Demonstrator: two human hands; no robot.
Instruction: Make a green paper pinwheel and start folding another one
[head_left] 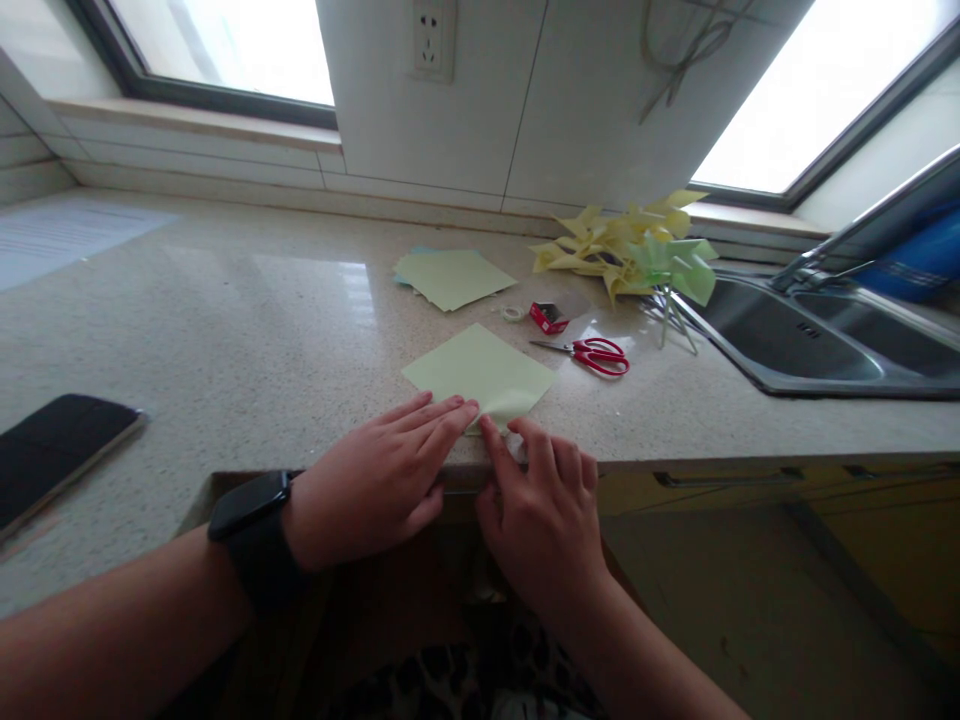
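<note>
Pale green paper sheet (pixel 484 372) is laid flat on the speckled countertop (pixel 247 330), set like a diamond, near corner right at the counter's front edge. Left hand (pixel 379 475) is pressed down on that near corner, fingers stretched out flat and together, palm down, nothing gripped. A black smartwatch (pixel 251 505) is worn on the left wrist. Right hand (pixel 544 510) is brought in just beside it from the right, fingers curled, index fingertip and thumb pinched at the sheet's near corner where a small fold of paper is lifted; the pinch itself is partly hidden, so how much paper is caught can't be told. The two hands are nearly touching at the fingertips.

Further back, a small stack of similar pale sheets (pixel 454 277) is seen, well apart from the worked sheet. Between stack and sink: a small roll of clear tape (pixel 513 313), a little red box (pixel 548 318) just beside it, and red-handled scissors (pixel 592 354) lying flat, blades pointed left, near the sheet's right corner but not touching. A heap of yellow and green folded pinwheels (pixel 630 255) is piled by the wall, sticks pointing down toward the steel sink (pixel 810 340) on the right. A dark phone (pixel 56 445) is lying screen-up at far left, well apart from the hands.
</note>
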